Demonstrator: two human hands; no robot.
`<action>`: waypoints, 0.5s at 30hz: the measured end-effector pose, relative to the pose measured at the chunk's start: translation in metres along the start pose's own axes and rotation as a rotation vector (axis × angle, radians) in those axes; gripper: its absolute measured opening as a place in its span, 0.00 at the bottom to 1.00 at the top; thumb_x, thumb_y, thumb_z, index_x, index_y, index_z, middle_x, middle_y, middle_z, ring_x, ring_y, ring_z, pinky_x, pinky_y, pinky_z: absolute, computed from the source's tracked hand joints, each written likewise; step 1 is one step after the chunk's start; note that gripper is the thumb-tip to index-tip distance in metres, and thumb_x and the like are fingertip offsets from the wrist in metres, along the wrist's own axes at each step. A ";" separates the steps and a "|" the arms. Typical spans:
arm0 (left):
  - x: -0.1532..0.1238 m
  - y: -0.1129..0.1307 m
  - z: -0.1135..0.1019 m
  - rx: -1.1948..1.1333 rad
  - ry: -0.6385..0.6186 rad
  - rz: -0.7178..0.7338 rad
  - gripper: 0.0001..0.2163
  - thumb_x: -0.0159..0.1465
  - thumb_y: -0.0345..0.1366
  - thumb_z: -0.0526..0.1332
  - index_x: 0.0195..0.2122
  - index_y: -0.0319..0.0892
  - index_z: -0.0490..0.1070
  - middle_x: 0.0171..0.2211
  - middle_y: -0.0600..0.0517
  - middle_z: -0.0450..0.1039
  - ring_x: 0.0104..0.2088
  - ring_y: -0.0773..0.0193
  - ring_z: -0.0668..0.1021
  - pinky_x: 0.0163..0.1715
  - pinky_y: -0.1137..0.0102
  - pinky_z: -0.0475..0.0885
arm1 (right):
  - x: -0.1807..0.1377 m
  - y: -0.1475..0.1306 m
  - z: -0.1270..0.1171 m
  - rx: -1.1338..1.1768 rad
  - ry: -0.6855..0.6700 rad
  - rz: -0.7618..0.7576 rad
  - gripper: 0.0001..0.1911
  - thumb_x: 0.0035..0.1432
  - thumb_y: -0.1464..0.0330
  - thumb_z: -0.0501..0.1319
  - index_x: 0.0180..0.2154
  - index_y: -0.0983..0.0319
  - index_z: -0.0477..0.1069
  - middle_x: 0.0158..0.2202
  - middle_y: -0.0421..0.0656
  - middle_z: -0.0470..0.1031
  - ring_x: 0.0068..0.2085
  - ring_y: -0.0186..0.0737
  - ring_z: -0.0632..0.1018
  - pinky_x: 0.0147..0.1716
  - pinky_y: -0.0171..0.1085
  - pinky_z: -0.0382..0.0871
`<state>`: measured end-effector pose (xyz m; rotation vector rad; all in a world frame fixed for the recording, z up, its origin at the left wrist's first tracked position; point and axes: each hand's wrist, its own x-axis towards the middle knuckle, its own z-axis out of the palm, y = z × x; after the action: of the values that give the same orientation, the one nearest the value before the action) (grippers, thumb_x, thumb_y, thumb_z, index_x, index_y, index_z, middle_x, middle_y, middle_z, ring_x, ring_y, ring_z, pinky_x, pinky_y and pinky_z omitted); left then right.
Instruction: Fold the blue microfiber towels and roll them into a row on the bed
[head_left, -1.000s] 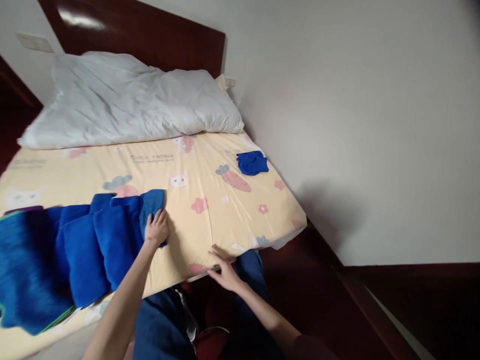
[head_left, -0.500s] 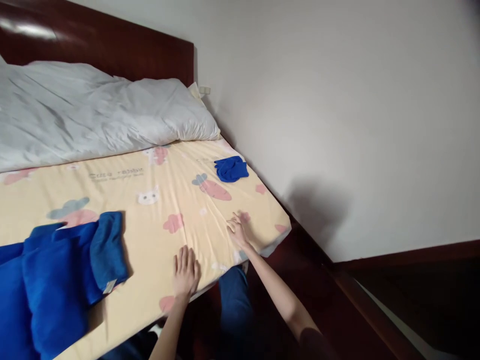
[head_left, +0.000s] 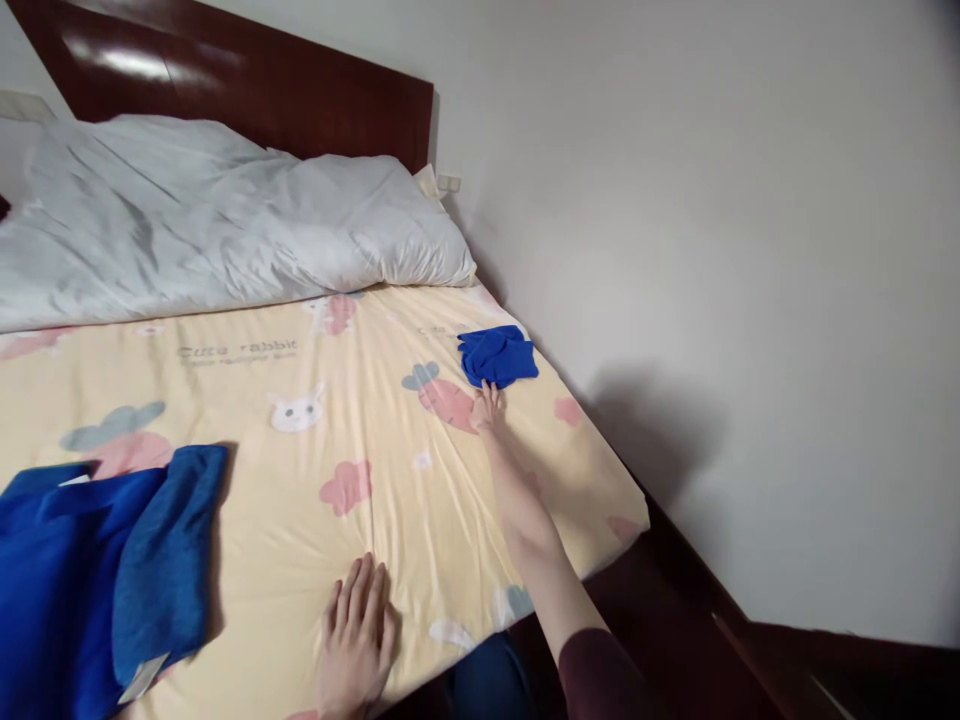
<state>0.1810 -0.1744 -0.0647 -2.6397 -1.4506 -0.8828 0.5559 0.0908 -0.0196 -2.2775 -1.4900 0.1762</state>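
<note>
A small crumpled blue cloth (head_left: 496, 356) lies on the yellow cartoon-print bed sheet (head_left: 360, 420) near the bed's right edge. My right hand (head_left: 487, 408) is stretched out across the sheet, fingers extended and touching the cloth's near edge. My left hand (head_left: 357, 640) lies flat, fingers spread, on the sheet close to the front edge. A row of folded blue towels (head_left: 97, 580) sits at the lower left, apart from both hands.
A rumpled white duvet (head_left: 217, 225) is heaped against the dark wooden headboard (head_left: 247, 85). A pale wall (head_left: 712, 250) runs close along the bed's right side. The dark bed frame (head_left: 675, 560) shows below the mattress corner.
My left hand let go of the folded towels and came to rest flat on the sheet. My right hand moved from the bed's front edge forward to the small blue cloth.
</note>
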 end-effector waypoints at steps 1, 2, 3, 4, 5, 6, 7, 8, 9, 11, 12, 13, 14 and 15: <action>0.001 0.000 -0.001 0.010 0.006 0.005 0.39 0.61 0.36 0.59 0.73 0.48 0.45 0.67 0.43 0.61 0.65 0.47 0.67 0.68 0.51 0.54 | 0.002 0.002 -0.002 0.017 -0.001 -0.010 0.25 0.54 0.79 0.57 0.54 0.65 0.73 0.67 0.53 0.61 0.69 0.52 0.53 0.66 0.50 0.45; 0.001 0.000 -0.001 0.016 0.015 0.007 0.39 0.61 0.36 0.59 0.73 0.48 0.45 0.66 0.43 0.61 0.64 0.47 0.68 0.68 0.51 0.55 | 0.000 0.005 -0.004 0.031 -0.002 -0.034 0.25 0.54 0.80 0.56 0.53 0.66 0.74 0.64 0.54 0.65 0.68 0.51 0.56 0.66 0.49 0.46; 0.002 -0.001 -0.002 0.020 0.025 0.007 0.39 0.61 0.36 0.59 0.73 0.49 0.45 0.66 0.43 0.62 0.64 0.47 0.69 0.68 0.51 0.55 | -0.005 0.008 -0.007 0.043 -0.003 -0.068 0.24 0.54 0.80 0.55 0.52 0.67 0.74 0.60 0.55 0.68 0.66 0.51 0.58 0.65 0.48 0.48; 0.002 -0.001 -0.002 0.019 0.033 0.006 0.39 0.61 0.36 0.59 0.73 0.49 0.45 0.66 0.44 0.62 0.64 0.47 0.69 0.68 0.51 0.55 | -0.013 0.011 -0.009 0.052 -0.008 -0.110 0.22 0.55 0.81 0.54 0.50 0.68 0.75 0.57 0.55 0.71 0.64 0.50 0.61 0.64 0.46 0.50; 0.002 -0.002 -0.001 0.016 0.044 0.007 0.39 0.61 0.36 0.58 0.73 0.50 0.45 0.66 0.44 0.63 0.64 0.48 0.69 0.68 0.52 0.55 | -0.023 0.015 -0.011 0.060 -0.019 -0.159 0.21 0.56 0.80 0.54 0.48 0.67 0.76 0.54 0.54 0.73 0.62 0.48 0.64 0.64 0.43 0.52; 0.002 -0.002 -0.001 0.012 0.053 0.011 0.39 0.61 0.36 0.58 0.73 0.50 0.45 0.66 0.44 0.63 0.64 0.48 0.69 0.69 0.52 0.54 | -0.034 0.020 -0.013 0.067 -0.032 -0.209 0.19 0.56 0.80 0.54 0.46 0.66 0.77 0.52 0.52 0.75 0.60 0.46 0.66 0.63 0.41 0.54; 0.002 -0.003 0.000 0.007 0.060 0.016 0.39 0.61 0.36 0.58 0.73 0.50 0.45 0.66 0.44 0.63 0.64 0.48 0.69 0.69 0.52 0.54 | -0.044 0.026 -0.015 0.068 -0.044 -0.249 0.19 0.57 0.80 0.54 0.44 0.65 0.78 0.50 0.50 0.76 0.58 0.44 0.68 0.61 0.38 0.56; 0.002 -0.003 0.001 0.004 0.067 0.022 0.39 0.61 0.37 0.58 0.73 0.50 0.46 0.66 0.44 0.63 0.64 0.48 0.69 0.69 0.52 0.53 | -0.053 0.032 -0.017 0.064 -0.052 -0.273 0.18 0.57 0.79 0.54 0.42 0.63 0.79 0.49 0.49 0.76 0.57 0.43 0.69 0.60 0.37 0.58; 0.002 -0.004 0.002 0.005 0.073 0.028 0.38 0.61 0.37 0.58 0.73 0.50 0.46 0.66 0.44 0.63 0.64 0.48 0.69 0.69 0.52 0.53 | -0.059 0.039 -0.019 0.056 -0.052 -0.281 0.18 0.57 0.79 0.54 0.41 0.61 0.80 0.49 0.48 0.76 0.56 0.42 0.70 0.60 0.36 0.59; 0.001 -0.005 0.003 0.012 0.078 0.040 0.38 0.61 0.37 0.58 0.73 0.48 0.46 0.66 0.43 0.63 0.64 0.47 0.68 0.69 0.52 0.53 | -0.064 0.049 -0.025 0.037 -0.035 -0.270 0.19 0.56 0.78 0.55 0.42 0.60 0.80 0.54 0.47 0.74 0.57 0.43 0.70 0.61 0.39 0.60; 0.000 -0.006 0.004 0.018 0.077 0.046 0.39 0.61 0.38 0.58 0.73 0.47 0.46 0.66 0.43 0.63 0.64 0.47 0.68 0.69 0.51 0.52 | -0.062 0.051 -0.027 0.024 -0.026 -0.250 0.19 0.56 0.78 0.55 0.44 0.60 0.80 0.57 0.47 0.71 0.59 0.44 0.69 0.61 0.41 0.60; 0.000 -0.006 0.004 0.024 0.077 0.054 0.39 0.61 0.38 0.59 0.73 0.47 0.46 0.66 0.42 0.63 0.65 0.47 0.68 0.69 0.51 0.53 | -0.059 0.052 -0.029 0.010 -0.020 -0.228 0.20 0.56 0.77 0.55 0.45 0.60 0.80 0.61 0.47 0.68 0.61 0.45 0.67 0.62 0.43 0.60; 0.000 -0.006 0.003 0.031 0.077 0.059 0.39 0.61 0.38 0.59 0.73 0.46 0.46 0.66 0.42 0.63 0.65 0.46 0.68 0.69 0.51 0.53 | -0.054 0.050 -0.030 0.000 -0.019 -0.211 0.21 0.56 0.77 0.55 0.46 0.59 0.80 0.64 0.47 0.65 0.63 0.46 0.66 0.63 0.44 0.59; 0.000 -0.006 0.003 0.036 0.076 0.062 0.39 0.61 0.38 0.59 0.73 0.46 0.46 0.66 0.42 0.63 0.65 0.47 0.68 0.68 0.52 0.53 | -0.048 0.047 -0.030 -0.009 -0.024 -0.198 0.21 0.57 0.77 0.56 0.47 0.59 0.80 0.67 0.46 0.61 0.65 0.46 0.64 0.64 0.45 0.58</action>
<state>0.1779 -0.1699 -0.0686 -2.5795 -1.3467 -0.9312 0.5848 0.0231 -0.0173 -2.1248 -1.7198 0.1388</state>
